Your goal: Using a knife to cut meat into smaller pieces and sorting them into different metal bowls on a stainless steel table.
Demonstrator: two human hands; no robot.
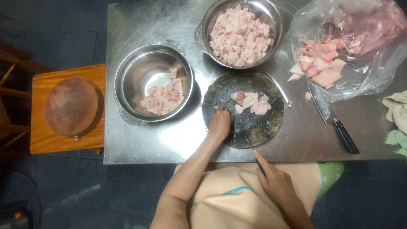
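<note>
A round dark cutting board (254, 127) lies on the steel table (127, 29) with a few pale pink meat pieces (251, 103) on its far half. My left hand (220, 125) rests on the board's left part, fingers curled, just short of the meat; whether it holds a piece is hidden. My right hand (274, 181) is below the table edge, closed on the black handle of a knife (250, 146) whose thin blade reaches up onto the board beside my left hand.
A steel bowl (127, 80) with a few meat chunks is on the left, and a fuller bowl (277, 19) sits behind the board. A plastic bag (373, 72) of meat slabs, a second knife (339, 127), a cloth (396, 108) lie right. A wooden stool (40, 140) carries a round block.
</note>
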